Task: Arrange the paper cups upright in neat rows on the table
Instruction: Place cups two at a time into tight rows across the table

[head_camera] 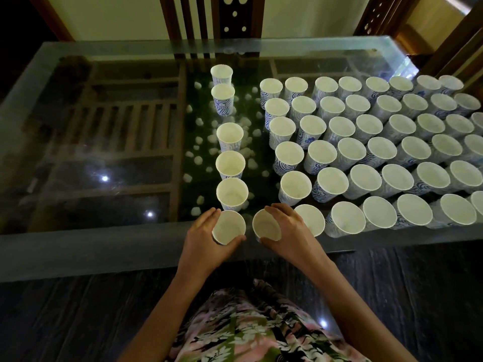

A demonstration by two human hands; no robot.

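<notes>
Floral garment (pixel 251 333): pink, green, white blooms on black; forearms (pixel 167 304) bare.

Left hand (pixel 206 232) and right hand (pixel 287 228) curl inward, seemingly gripping.

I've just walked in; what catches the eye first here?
A block of upright white paper cups with blue patterns fills the right of the glass-topped table. A single column of the same cups runs up the middle. At the near edge, the left hand grips one cup and the right hand another cup.
</notes>
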